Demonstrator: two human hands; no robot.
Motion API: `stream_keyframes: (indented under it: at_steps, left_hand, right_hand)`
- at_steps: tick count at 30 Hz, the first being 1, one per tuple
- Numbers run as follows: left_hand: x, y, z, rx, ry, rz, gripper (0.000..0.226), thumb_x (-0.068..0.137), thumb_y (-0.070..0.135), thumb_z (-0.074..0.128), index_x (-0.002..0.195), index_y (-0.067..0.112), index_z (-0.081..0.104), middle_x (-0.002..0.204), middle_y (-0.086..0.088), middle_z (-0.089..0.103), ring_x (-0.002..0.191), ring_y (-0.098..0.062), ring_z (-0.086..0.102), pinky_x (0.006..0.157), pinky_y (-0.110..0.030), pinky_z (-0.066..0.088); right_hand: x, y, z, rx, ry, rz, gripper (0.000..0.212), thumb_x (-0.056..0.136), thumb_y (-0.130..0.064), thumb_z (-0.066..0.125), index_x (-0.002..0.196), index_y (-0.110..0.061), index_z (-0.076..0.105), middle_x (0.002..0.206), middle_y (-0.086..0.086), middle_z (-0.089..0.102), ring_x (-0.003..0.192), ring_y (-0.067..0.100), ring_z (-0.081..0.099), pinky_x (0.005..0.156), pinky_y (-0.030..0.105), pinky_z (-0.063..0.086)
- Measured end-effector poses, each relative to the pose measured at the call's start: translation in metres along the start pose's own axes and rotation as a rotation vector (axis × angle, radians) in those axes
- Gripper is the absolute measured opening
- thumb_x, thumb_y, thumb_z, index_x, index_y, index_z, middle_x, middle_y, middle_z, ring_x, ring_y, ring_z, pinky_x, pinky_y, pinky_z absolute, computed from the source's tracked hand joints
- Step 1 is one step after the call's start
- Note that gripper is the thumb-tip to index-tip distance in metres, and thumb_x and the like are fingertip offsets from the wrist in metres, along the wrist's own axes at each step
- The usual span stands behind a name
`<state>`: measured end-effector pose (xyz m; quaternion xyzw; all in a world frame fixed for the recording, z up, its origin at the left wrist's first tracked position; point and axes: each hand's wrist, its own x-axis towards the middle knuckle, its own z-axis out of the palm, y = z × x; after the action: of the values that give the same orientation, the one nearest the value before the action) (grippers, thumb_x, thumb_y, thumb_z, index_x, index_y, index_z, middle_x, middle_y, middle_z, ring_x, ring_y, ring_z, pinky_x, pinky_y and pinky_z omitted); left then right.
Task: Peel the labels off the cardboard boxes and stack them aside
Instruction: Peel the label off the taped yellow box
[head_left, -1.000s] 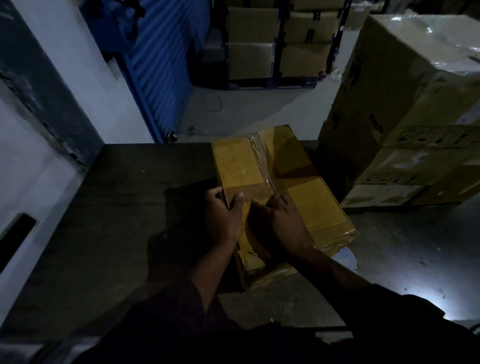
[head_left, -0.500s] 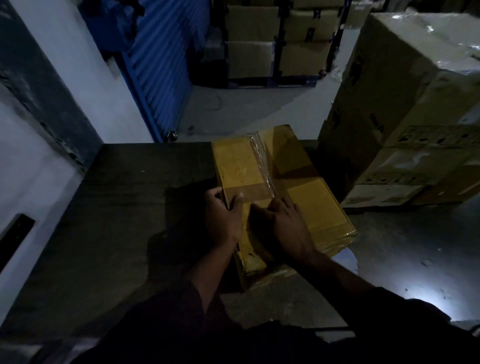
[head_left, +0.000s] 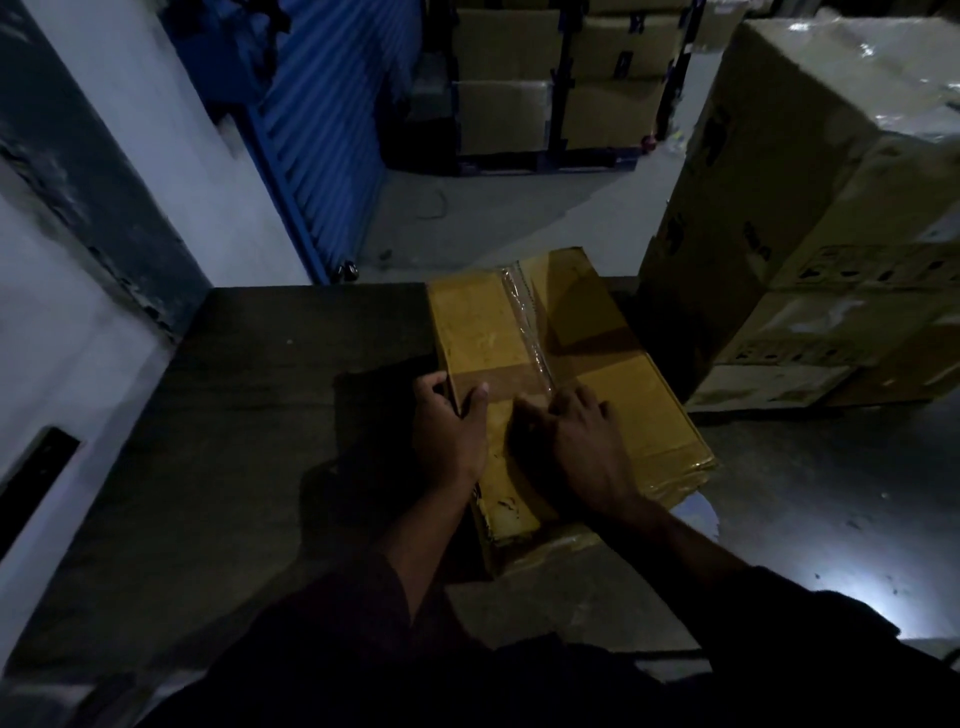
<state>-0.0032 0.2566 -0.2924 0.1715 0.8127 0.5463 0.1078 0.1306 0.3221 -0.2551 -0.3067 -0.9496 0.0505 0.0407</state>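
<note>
Gripping the left edge of the yellow-brown cardboard box (head_left: 550, 374), your left hand (head_left: 449, 436) has its thumb lying on the top face and its fingers wrapped down over the side. Your right hand (head_left: 582, 447) rests on the box top with its fingers curled at the near end of the clear strip of packing tape (head_left: 527, 332) that runs along the middle seam; in this dim light you cannot tell whether those fingertips actually pinch the tape or only press on it. The box lies flat on the dark wooden table (head_left: 234, 426), at its right side, with its near right corner hanging past the table edge. Just right of it a tall stack of large plastic-wrapped cartons (head_left: 831, 218) stands on the grey floor (head_left: 831, 493).
</note>
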Motion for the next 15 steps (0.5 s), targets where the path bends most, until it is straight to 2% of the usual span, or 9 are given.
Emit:
stream_keyframes:
  at_steps: [2,3,6,7,10,12,15]
  left_hand:
    - [-0.001,0.0,-0.001,0.009,-0.004,0.0,0.048,0.089,0.04,0.07,0.125,0.018,0.048,0.095,0.003,0.054,0.08,-0.014,0.054,0.061,-0.025,0.038]
    - [-0.001,0.001,0.0,0.005,-0.005,0.001,0.048,0.089,0.039,0.07,0.126,0.017,0.048,0.094,0.004,0.053,0.08,-0.014,0.054,0.059,-0.023,0.037]
    - [-0.001,0.001,0.0,-0.012,-0.007,-0.003,0.048,0.089,0.039,0.07,0.126,0.017,0.047,0.091,0.007,0.052,0.078,-0.011,0.055,0.058,-0.021,0.037]
    - [-0.001,0.001,0.0,-0.011,-0.009,-0.003,0.048,0.089,0.039,0.069,0.125,0.018,0.047,0.09,0.008,0.052,0.076,-0.008,0.054,0.058,-0.021,0.036]
    - [-0.001,-0.001,-0.001,-0.005,-0.012,-0.004,0.047,0.089,0.042,0.069,0.124,0.02,0.047,0.09,0.008,0.055,0.075,-0.006,0.055,0.057,-0.02,0.036]
    - [-0.001,-0.001,-0.001,-0.005,-0.015,-0.006,0.048,0.088,0.043,0.069,0.124,0.021,0.046,0.093,0.005,0.058,0.078,-0.011,0.058,0.057,-0.021,0.037]
    - [0.0,-0.002,0.001,-0.017,-0.013,-0.004,0.047,0.088,0.042,0.069,0.124,0.02,0.047,0.095,0.002,0.059,0.078,-0.013,0.058,0.059,-0.024,0.038]
  right_hand:
    - [-0.007,-0.008,0.004,-0.029,0.002,-0.143,0.046,0.093,-0.05,0.041,0.136,-0.035,0.045,0.102,0.006,0.053,0.102,0.03,0.049,0.083,0.041,0.041]
    - [-0.006,-0.005,0.005,-0.036,0.011,-0.146,0.044,0.093,-0.05,0.042,0.135,-0.038,0.046,0.101,0.004,0.053,0.101,0.029,0.049,0.082,0.04,0.041]
    - [0.001,0.004,0.0,0.012,0.014,0.054,0.045,0.092,-0.048,0.045,0.137,-0.039,0.045,0.11,0.008,0.054,0.107,0.03,0.047,0.086,0.041,0.038]
    - [0.0,0.002,0.001,0.01,0.025,0.046,0.046,0.092,-0.047,0.047,0.136,-0.037,0.046,0.109,0.008,0.055,0.106,0.03,0.048,0.085,0.041,0.039]
    - [-0.01,-0.005,0.007,-0.023,0.028,-0.16,0.046,0.089,-0.044,0.054,0.134,-0.036,0.05,0.098,0.004,0.054,0.096,0.027,0.049,0.079,0.039,0.042]
    - [-0.009,0.002,0.003,0.066,0.096,-0.161,0.036,0.088,-0.041,0.057,0.123,-0.035,0.061,0.096,0.002,0.057,0.095,0.021,0.049,0.077,0.035,0.044]
    - [-0.008,0.008,-0.006,0.325,0.229,-0.011,0.017,0.078,-0.029,0.072,0.094,-0.024,0.075,0.093,0.001,0.067,0.09,0.016,0.057,0.073,0.029,0.051]
